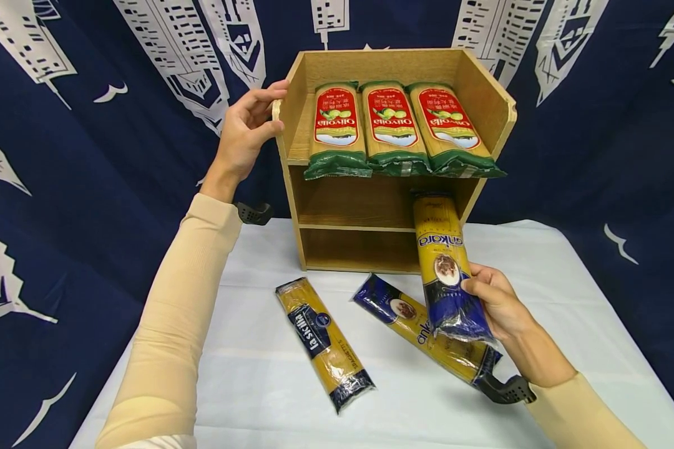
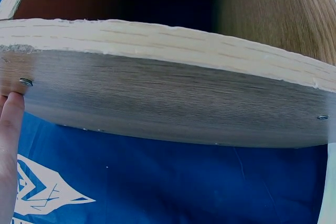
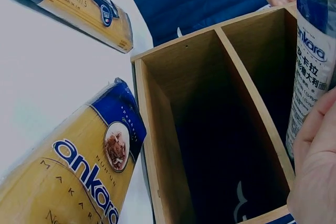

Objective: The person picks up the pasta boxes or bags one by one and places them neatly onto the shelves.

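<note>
My right hand (image 1: 500,305) grips an Ankara spaghetti pack (image 1: 445,268) by its blue lower end. The pack's far end reaches the middle opening of a wooden shelf (image 1: 359,228), at its right side. In the right wrist view, the pack's printed back (image 3: 310,72) faces the camera beside the shelf's compartments. My left hand (image 1: 249,128) holds the upper left side panel of the shelf, thumb at the front edge and fingers on the outer side. In the left wrist view, a finger (image 2: 9,129) touches that panel's outer face near a screw.
Three Olivoila pasta packs (image 1: 391,121) lie side by side on the top shelf. On the white table (image 1: 247,386), a La Sicilia spaghetti pack (image 1: 322,343) lies in front of the shelf. Another Ankara pack (image 1: 395,312) lies partly beneath the held one. A blue patterned cloth (image 1: 90,187) hangs behind.
</note>
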A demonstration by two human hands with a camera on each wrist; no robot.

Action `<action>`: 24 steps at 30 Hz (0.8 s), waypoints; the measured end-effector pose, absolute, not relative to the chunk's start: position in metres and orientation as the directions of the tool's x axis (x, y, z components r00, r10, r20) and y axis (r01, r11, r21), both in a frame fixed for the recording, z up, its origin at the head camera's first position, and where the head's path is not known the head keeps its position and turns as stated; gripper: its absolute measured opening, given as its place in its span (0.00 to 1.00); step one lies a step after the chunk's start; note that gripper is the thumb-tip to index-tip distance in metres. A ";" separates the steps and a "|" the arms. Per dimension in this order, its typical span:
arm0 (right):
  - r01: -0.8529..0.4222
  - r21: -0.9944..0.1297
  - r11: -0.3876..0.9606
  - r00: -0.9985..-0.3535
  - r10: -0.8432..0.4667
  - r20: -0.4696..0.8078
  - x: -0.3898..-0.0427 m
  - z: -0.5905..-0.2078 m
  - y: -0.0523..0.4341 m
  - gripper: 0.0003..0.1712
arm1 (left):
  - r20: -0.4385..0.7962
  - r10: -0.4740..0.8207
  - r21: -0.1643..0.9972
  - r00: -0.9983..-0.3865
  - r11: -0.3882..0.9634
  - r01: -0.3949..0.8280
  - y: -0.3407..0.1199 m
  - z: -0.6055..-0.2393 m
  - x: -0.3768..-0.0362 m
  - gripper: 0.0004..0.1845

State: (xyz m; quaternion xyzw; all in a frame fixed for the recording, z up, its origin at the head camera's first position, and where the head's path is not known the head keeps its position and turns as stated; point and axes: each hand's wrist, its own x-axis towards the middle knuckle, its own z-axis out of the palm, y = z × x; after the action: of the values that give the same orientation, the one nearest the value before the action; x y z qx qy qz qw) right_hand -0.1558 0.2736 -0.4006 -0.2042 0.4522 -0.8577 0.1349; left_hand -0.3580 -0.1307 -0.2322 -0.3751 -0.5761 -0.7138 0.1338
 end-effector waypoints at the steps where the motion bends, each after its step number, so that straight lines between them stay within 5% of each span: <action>1: 0.047 -0.832 -0.553 -0.885 -0.410 0.222 -0.157 -0.401 0.274 0.26 | 0.688 0.241 0.724 -0.685 -0.302 0.621 -0.131 -0.232 -0.357 0.22; 24: 0.073 -0.924 -0.375 -0.976 -0.219 0.012 -0.190 -0.384 0.275 0.18 | 0.682 0.244 0.728 -0.690 -0.320 0.606 -0.131 -0.232 -0.358 0.22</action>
State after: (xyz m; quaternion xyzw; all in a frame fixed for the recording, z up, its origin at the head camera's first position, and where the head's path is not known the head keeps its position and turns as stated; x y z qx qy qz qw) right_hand -0.1900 0.2751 -0.3843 -0.0661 0.5518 -0.8266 0.0884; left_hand -0.3582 -0.1307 -0.2323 -0.3732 -0.5692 -0.7218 0.1254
